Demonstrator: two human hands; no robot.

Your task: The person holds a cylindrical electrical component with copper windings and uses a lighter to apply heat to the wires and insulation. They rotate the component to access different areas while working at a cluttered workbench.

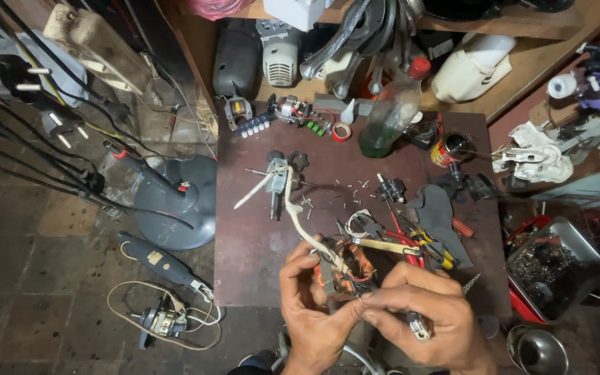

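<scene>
My left hand (310,305) grips a small motor stator with copper windings (340,272) low over the dark red worktable (258,243). My right hand (421,312) pinches the thin wires at the stator's right side and wears a ring. A white sleeved cable (293,208) runs from the stator up to a small metal part (276,182) lying on the table. Pliers with red and yellow handles (421,244) lie just beyond my right hand.
Screws lie scattered mid-table. A plastic bottle with green liquid (390,111), a tape roll (341,131) and a small motor (293,110) stand at the back. A tray of metal bits (557,267) sits right. A fan base (175,205) and rotary tool (161,262) lie on the floor left.
</scene>
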